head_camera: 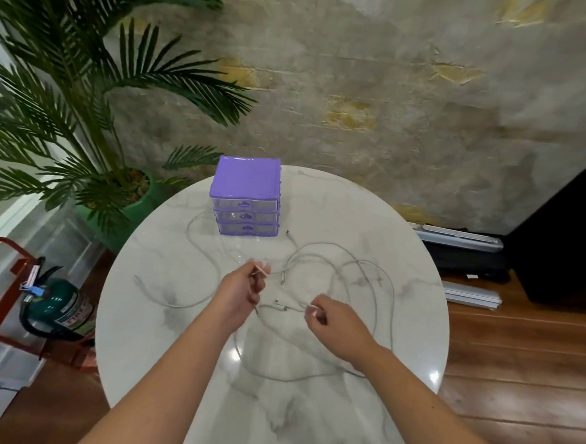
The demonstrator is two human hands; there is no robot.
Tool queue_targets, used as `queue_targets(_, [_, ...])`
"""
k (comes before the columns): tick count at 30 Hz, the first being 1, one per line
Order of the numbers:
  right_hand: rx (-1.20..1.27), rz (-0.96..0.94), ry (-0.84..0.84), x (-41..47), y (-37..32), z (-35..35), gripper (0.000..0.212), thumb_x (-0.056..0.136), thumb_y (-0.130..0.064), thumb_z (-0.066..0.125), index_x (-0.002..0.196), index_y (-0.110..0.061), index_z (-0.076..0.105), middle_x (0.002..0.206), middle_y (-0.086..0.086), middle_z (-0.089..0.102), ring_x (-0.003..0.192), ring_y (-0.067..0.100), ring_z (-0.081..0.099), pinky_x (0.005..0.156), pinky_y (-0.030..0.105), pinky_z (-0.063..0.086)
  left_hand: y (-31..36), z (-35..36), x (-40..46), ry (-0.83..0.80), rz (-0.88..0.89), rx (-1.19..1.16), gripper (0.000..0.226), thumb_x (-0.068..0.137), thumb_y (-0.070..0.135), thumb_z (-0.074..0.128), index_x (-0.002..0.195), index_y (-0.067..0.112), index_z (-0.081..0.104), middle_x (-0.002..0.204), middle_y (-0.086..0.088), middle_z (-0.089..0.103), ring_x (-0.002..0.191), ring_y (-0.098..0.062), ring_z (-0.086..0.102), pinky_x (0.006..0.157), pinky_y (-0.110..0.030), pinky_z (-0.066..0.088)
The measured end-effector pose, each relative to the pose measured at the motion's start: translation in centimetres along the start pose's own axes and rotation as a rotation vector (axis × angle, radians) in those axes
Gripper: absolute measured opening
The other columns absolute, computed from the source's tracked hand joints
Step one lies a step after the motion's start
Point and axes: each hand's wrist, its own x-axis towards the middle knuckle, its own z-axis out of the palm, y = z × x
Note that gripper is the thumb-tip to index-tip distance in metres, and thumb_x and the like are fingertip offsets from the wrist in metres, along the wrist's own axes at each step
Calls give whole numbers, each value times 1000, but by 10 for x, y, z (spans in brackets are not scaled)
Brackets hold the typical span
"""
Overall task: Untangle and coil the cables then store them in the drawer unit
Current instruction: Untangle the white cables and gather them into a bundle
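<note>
Several thin white cables (361, 263) lie tangled in loose loops across the round marble table (417, 298). My left hand (239, 292) pinches a white cable strand near its end, raised just above the tabletop. To its right, my right hand (337, 322) pinches another strand of the cable close to a small plug (279, 305). A purple drawer unit (245, 198) with three see-through drawers, all closed, stands at the table's far side, beyond both hands.
A potted palm (85, 123) in a green pot stands left of the table. A green fire extinguisher (60, 302) in a red frame sits on the floor at the left. Long flat packages (462, 242) lie on the wooden floor at the right.
</note>
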Motion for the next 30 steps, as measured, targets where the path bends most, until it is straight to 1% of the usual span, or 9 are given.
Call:
queue_targets(4, [-206,64,-37,1,48,2,21,98,-25,50,99,-13,67,98,3,66,96,17,56,82,25,43,24,-20,6,38,23,-263,26,106,22,30,86,13,44,87,-6,69,67,-19,74,32,-14,23])
queue_targets(6, [-184,100,-49,3,60,1,22,101,-25,46,108,-20,67,104,0,66,106,16,55,86,25,43,27,-25,10,47,39,-311,28,107,23,31,84,14,45,71,-1,63,61,-17,72,32,-13,25])
queue_targets(8, [-80,135,-25,6,52,-7,25,102,-27,45,112,-25,68,97,-3,68,98,14,60,79,25,46,27,-26,15,55,69,-335,28,106,23,31,82,16,43,51,5,51,44,-9,59,35,-12,29])
queue_targets(11, [105,126,164,11,17,-33,26,101,-31,48,116,-27,68,73,-11,63,71,6,57,62,20,40,22,-29,23,87,139,-277,27,107,23,30,84,18,43,44,9,36,37,-4,39,39,-14,28])
queue_targets(14, [225,-37,431,13,-23,-58,24,99,-31,53,114,-27,71,89,-23,66,89,-1,60,80,21,47,18,-28,24,67,184,-137,28,107,28,31,88,18,48,44,11,29,38,-4,31,42,-16,26])
queue_targets(17, [356,-213,552,12,-48,-64,22,97,-28,58,114,-31,71,104,-17,71,101,-1,63,88,15,47,12,-19,23,35,198,-42,28,106,29,33,89,16,51,46,11,28,40,-4,30,43,-17,26])
queue_targets(23, [-49,141,128,11,-27,-38,29,96,-52,47,118,-46,65,111,-20,69,103,4,62,73,21,46,3,-12,22,32,217,148,31,105,35,34,92,14,51,47,11,33,45,-6,31,51,-22,24])
queue_targets(26, [-69,194,127,9,-17,-27,33,98,-51,44,121,-39,64,114,-16,68,104,8,62,78,26,49,-5,-13,17,-7,201,328,29,102,39,41,97,14,54,49,12,32,45,-5,30,51,-22,23])
queue_targets(30, [-76,193,153,11,-23,-27,33,98,-50,44,110,-32,68,90,-10,68,86,13,62,74,33,51,-10,1,1,-124,134,581,37,89,53,59,95,17,66,50,12,39,45,-5,36,53,-23,29])
